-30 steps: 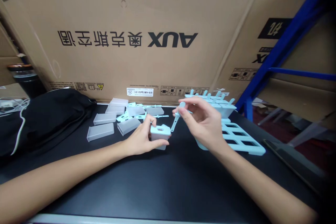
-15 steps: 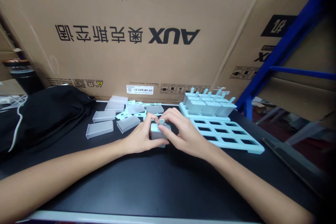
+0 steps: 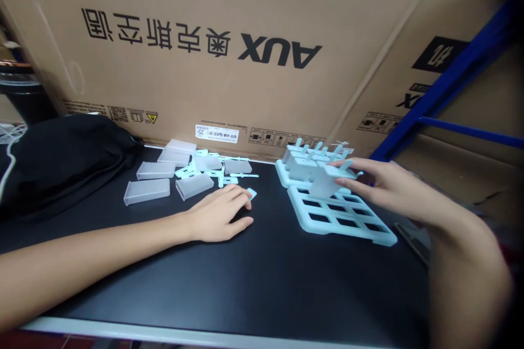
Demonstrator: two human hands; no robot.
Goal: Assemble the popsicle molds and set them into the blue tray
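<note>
One view only, head camera: assembled mould (image 3: 326, 181) has moved from table centre to over the blue tray (image 3: 341, 224), right hand (image 3: 382, 184) clamped on it, stick end up, long axis roughly upright, slightly tilted. Left hand (image 3: 221, 217) now empty, loosely open, flat on table (image 3: 229, 283) near loose stick (image 3: 251, 193).

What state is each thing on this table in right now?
Left hand: flat on table, holding nothing.
Right hand: holding an assembled mould over the tray.
Tray: back row filled, front slots open.
Loose cups: lying on their sides.
</note>
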